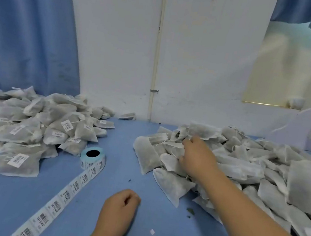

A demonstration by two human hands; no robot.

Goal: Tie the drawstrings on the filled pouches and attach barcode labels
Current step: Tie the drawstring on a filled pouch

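Pouches [252, 170] at right — right hand [197, 157] reaches in, grip unclear; left hand [119, 206] loosely curled, empty — lift just one.

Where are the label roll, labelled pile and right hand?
label roll [96, 164], head view, outer side
labelled pile [37, 122], head view, middle pouch
right hand [197, 159], head view, back of hand
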